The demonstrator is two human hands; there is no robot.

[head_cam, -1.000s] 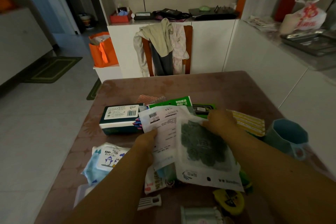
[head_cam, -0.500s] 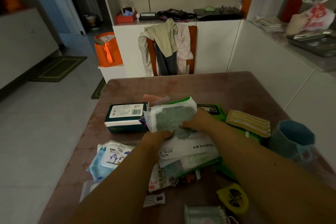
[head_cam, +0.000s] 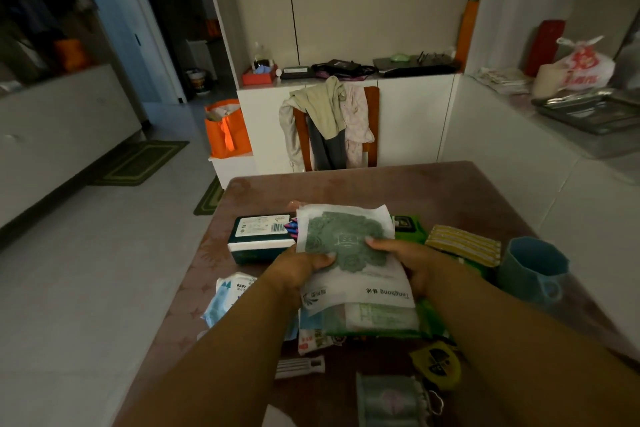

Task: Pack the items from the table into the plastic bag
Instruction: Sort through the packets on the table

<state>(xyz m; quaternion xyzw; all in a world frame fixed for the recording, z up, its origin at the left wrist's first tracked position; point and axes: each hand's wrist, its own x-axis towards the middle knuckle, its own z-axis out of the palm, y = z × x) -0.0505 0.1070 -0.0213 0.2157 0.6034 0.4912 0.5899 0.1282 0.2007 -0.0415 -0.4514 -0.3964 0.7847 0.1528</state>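
Since a moment ago I've lifted the white pouch [head_cam: 349, 253] to face me. My left hand [head_cam: 294, 269] and right hand [head_cam: 412, 262] each keep a pinching grip on its sides, steadying it above the worktop [head_cam: 433, 191] clutter; beyond, the tissue box [head_cam: 259, 236] waits.

We count on the surface [head_cam: 433, 191]: 2 hands, left hand [head_cam: 298, 267] and right hand [head_cam: 415, 263], both on 1 white pouch [head_cam: 349, 253] with a green pad inside. 1 dark green tissue box [head_cam: 259, 236], 1 baby wipes pack [head_cam: 232, 291], 1 yellow striped packet [head_cam: 464, 244], 1 blue cup [head_cam: 533, 267], 1 yellow tape measure [head_cam: 438, 364], 1 small white comb-like piece [head_cam: 300, 366]. Flat packets stacked under the pouch: at least 3, exact count unclear.
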